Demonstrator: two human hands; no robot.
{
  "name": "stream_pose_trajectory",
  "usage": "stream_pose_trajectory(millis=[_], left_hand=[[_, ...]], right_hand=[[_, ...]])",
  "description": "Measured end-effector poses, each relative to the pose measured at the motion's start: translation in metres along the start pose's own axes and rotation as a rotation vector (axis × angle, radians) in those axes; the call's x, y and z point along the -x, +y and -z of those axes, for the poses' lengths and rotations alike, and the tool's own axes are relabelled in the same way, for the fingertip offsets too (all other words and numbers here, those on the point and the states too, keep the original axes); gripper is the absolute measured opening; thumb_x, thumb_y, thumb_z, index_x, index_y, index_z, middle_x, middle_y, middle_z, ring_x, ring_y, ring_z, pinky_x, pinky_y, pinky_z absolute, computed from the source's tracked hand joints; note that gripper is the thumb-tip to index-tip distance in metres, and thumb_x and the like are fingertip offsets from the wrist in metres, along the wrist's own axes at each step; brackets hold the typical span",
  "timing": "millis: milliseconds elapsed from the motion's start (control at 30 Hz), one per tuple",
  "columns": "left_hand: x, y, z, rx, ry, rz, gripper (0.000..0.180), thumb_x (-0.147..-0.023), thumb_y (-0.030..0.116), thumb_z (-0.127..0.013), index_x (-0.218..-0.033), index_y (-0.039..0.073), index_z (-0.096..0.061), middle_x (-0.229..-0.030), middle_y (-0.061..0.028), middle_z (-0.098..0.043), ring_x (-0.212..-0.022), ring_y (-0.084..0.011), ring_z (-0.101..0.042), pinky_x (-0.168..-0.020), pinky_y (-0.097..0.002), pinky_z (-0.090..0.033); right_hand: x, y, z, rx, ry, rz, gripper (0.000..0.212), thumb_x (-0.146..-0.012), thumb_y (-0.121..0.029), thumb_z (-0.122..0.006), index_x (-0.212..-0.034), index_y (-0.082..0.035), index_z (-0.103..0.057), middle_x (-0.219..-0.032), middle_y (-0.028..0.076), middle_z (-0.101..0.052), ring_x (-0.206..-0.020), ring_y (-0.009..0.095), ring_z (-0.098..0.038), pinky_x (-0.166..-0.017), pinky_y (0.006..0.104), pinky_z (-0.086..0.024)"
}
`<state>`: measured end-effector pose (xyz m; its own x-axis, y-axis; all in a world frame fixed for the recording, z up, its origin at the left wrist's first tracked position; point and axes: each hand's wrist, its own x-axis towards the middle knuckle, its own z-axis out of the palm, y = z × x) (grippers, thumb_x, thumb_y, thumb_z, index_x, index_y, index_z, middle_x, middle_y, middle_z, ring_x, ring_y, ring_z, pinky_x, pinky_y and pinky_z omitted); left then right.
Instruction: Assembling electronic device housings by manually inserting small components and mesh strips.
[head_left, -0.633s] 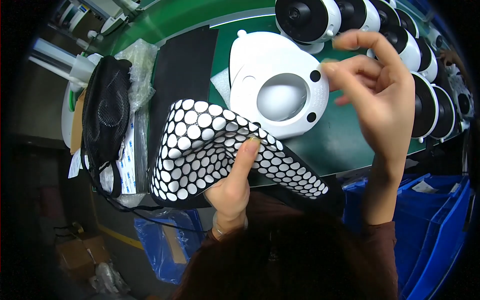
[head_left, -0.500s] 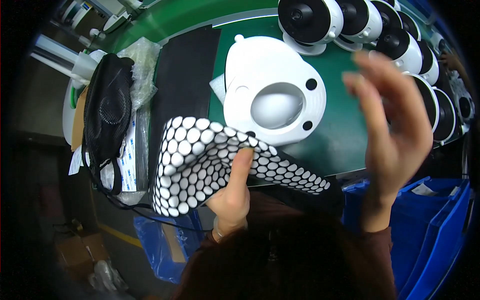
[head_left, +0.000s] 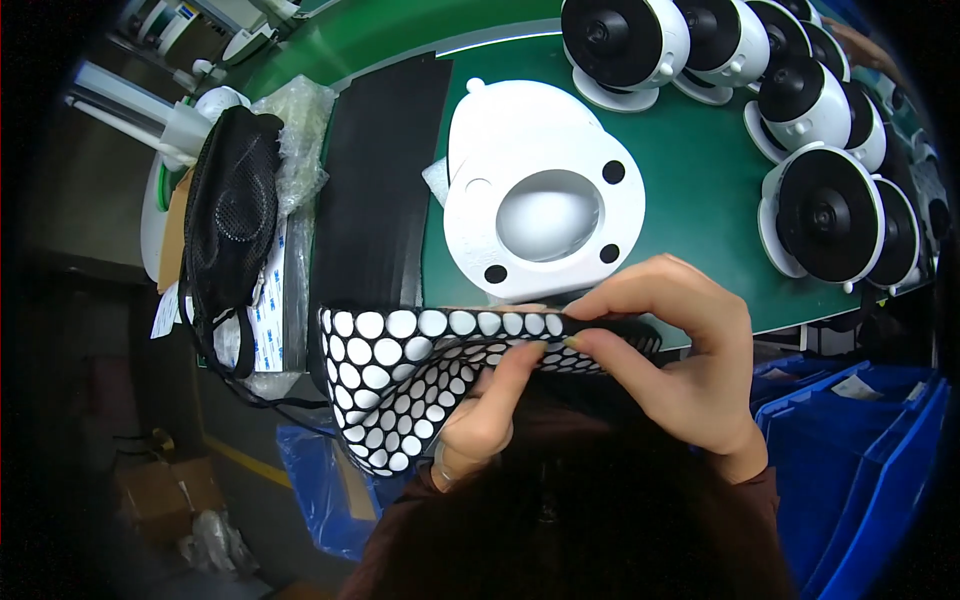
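Observation:
A black sheet of round white dots (head_left: 385, 350), bent and curled, is held over the near edge of the table. My left hand (head_left: 482, 425) grips it from the near side, thumb on top, its other fingers mostly hidden behind the sheet. At the sheet's upper edge the thumb and forefinger of my right hand (head_left: 690, 360) pinch close to the left thumb tip. Whether a single dot is between them cannot be made out. Just beyond lies a white rounded housing (head_left: 530, 130), with an oval opening and three black round pads (head_left: 613, 172) showing on it.
Several white round devices with black fronts (head_left: 830, 215) stand at the right and back right. A black flat strip (head_left: 385, 170), a black mesh pouch (head_left: 235, 180) and bubble wrap (head_left: 305, 130) lie on the left. Blue bins (head_left: 850, 430) stand below the table at the right.
My right hand has come down and left from the right side to the sheet and now pinches at its edge. The sheet's upper edge has straightened and dropped slightly.

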<state>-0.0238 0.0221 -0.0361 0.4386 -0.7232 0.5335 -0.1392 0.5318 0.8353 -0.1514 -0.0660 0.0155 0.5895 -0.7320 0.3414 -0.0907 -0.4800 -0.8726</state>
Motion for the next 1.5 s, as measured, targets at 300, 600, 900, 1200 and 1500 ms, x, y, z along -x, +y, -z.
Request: stream_pose_trajectory(millis=[300,600,900,1200,1500], left_hand=[[-0.007,0.015,-0.024,0.040,0.357,-0.008,0.021,-0.068,-0.009,-0.052,-0.086,-0.003,-0.044,-0.074,-0.0097,-0.059,-0.070,-0.0113,-0.055,-0.066,-0.0200,-0.042],[-0.001,0.017,-0.002,-0.196,0.116,0.284,0.020,-0.066,-0.006,-0.058,-0.085,-0.001,-0.055,-0.079,-0.0066,-0.059,-0.071,-0.0116,-0.055,-0.068,-0.0194,-0.042],[-0.012,0.032,-0.009,-0.396,0.045,0.224,0.019,-0.069,0.000,-0.057,-0.088,0.001,-0.056,-0.081,-0.0046,-0.060,-0.072,-0.0103,-0.056,-0.068,-0.0183,-0.042],[-0.017,0.036,-0.001,-0.381,0.012,0.543,0.019,-0.071,0.001,-0.057,-0.090,0.001,-0.056,-0.086,-0.0044,-0.059,-0.078,-0.0096,-0.055,-0.070,-0.0180,-0.041],[-0.026,0.013,-0.011,0.106,0.406,0.105,0.061,-0.060,-0.012,-0.059,-0.115,-0.006,-0.033,-0.097,-0.0091,-0.048,-0.084,-0.0111,-0.048,-0.075,-0.0202,-0.039]], right_hand=[[0.003,0.001,-0.006,0.088,-0.021,0.130,0.020,-0.058,0.003,-0.062,-0.077,-0.002,-0.057,-0.070,0.008,-0.057,-0.061,0.019,-0.053,-0.055,0.0243,-0.040],[0.009,-0.001,-0.013,0.178,0.121,0.245,0.016,-0.057,0.004,-0.063,-0.071,-0.002,-0.058,-0.065,0.007,-0.056,-0.055,0.019,-0.053,-0.049,0.0250,-0.040],[0.010,-0.002,-0.011,0.219,0.167,0.248,0.016,-0.058,0.005,-0.063,-0.072,-0.001,-0.059,-0.067,0.007,-0.058,-0.059,0.018,-0.056,-0.055,0.0229,-0.043],[-0.002,-0.008,-0.002,0.140,-0.001,0.152,0.013,-0.059,0.006,-0.059,-0.070,0.000,-0.056,-0.078,0.010,-0.059,-0.069,0.017,-0.057,-0.065,0.0264,-0.043],[-0.052,-0.039,-0.010,0.373,0.192,0.445,0.004,-0.064,0.001,-0.056,-0.067,0.000,-0.054,-0.091,0.013,-0.057,-0.081,0.020,-0.055,-0.071,0.0267,-0.041]])
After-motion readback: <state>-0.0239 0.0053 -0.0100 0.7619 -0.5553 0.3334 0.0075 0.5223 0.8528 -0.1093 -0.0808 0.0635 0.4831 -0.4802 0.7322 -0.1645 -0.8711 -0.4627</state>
